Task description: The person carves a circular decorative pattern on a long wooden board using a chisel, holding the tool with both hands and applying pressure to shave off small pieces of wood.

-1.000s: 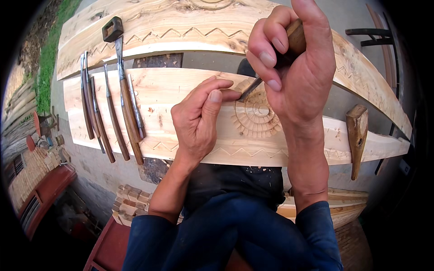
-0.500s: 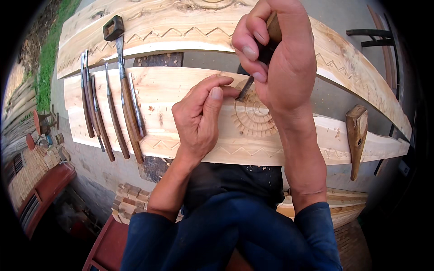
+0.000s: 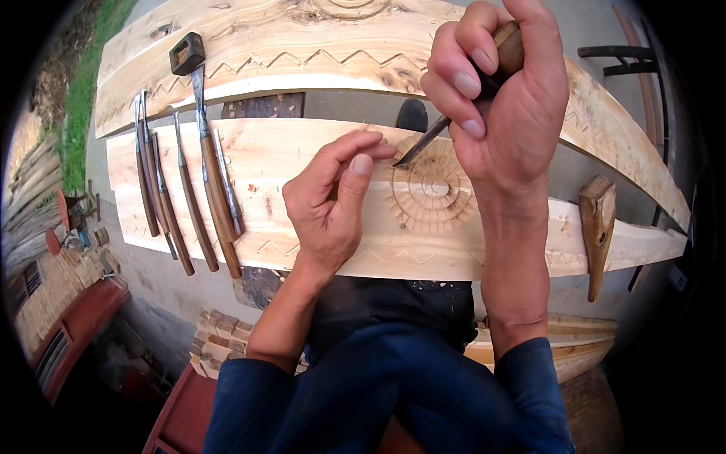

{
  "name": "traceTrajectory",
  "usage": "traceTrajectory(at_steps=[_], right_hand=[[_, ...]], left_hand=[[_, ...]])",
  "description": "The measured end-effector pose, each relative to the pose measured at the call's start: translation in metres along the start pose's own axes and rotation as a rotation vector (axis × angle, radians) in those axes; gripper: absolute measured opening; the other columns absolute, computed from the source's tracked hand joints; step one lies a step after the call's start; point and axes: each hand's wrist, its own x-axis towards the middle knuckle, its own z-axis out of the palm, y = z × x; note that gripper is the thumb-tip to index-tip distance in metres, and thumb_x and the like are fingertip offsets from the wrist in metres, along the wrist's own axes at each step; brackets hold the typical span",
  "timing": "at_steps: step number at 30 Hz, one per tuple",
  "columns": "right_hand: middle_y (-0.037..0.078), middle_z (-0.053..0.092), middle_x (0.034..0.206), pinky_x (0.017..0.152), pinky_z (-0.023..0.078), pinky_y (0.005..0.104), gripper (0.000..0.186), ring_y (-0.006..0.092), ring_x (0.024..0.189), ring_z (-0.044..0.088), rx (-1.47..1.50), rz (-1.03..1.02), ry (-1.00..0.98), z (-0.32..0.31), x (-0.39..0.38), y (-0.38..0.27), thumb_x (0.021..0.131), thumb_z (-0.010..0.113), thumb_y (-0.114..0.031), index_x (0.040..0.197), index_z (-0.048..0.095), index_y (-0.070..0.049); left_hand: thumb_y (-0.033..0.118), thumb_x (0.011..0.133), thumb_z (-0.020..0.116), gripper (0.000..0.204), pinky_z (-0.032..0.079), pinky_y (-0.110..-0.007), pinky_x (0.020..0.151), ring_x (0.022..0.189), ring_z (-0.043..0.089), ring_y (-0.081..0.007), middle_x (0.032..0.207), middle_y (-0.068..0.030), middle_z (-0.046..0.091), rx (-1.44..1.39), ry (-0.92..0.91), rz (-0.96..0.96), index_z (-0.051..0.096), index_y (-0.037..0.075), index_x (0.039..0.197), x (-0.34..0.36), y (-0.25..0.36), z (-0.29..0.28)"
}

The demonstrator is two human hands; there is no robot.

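My right hand (image 3: 505,98) is closed round the wooden handle of a carving chisel (image 3: 426,141), its dark blade slanting down to the left. The blade tip touches the upper left of a round carved rosette (image 3: 436,187) on the near pale wooden board (image 3: 302,198). My left hand (image 3: 330,193) rests on that board just left of the rosette. Its fingers are partly bent, with the foremost fingertips beside the blade tip, and it holds nothing that I can see. Part of the rosette's right side is hidden by my right wrist.
Several chisels (image 3: 187,178) lie across the board's left end, near a dark square-headed tool (image 3: 187,53). A wooden mallet (image 3: 597,227) lies at the right. Beyond is a second board (image 3: 265,53) with a zigzag groove. Wood blocks (image 3: 219,344) are stacked below left.
My right hand has shifted to the right and slightly down, so the chisel leans at a lower angle and more of the rosette shows. My left hand has barely moved.
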Motion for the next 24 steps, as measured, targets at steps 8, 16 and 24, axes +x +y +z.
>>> traceTrajectory(at_steps=[8,16,24], right_hand=[[0.009,0.052,0.056,0.035,0.027,0.0250,0.062,0.0117,0.039,0.034,-0.053,-0.026,-0.043,0.004,-0.005,0.003,0.116,0.050,-0.053,0.069,0.049,-0.012],[0.010,0.052,0.056,0.036,0.028,0.0249,0.061,0.0118,0.039,0.035,-0.009,0.034,0.018,0.006,-0.004,0.005,0.115,0.051,-0.053,0.069,0.049,-0.012],[0.010,0.053,0.056,0.036,0.028,0.0250,0.062,0.0118,0.038,0.034,0.019,0.008,-0.006,0.006,-0.004,0.003,0.116,0.050,-0.052,0.069,0.049,-0.012]], left_hand=[[0.007,0.112,0.066,0.022,0.055,-0.038,0.108,0.109,0.076,-0.0229,0.102,-0.0127,0.086,0.077,0.002,0.007,0.078,-0.004,0.126,0.002,-0.004,0.001],[0.009,0.112,0.066,0.022,0.052,-0.039,0.112,0.108,0.076,-0.0234,0.097,-0.0108,0.087,0.090,0.001,0.010,0.079,-0.002,0.125,0.001,-0.006,0.001],[0.009,0.112,0.066,0.021,0.052,-0.039,0.112,0.104,0.077,-0.0227,0.097,-0.0114,0.087,0.094,-0.001,0.008,0.079,-0.002,0.123,0.001,-0.004,0.001]])
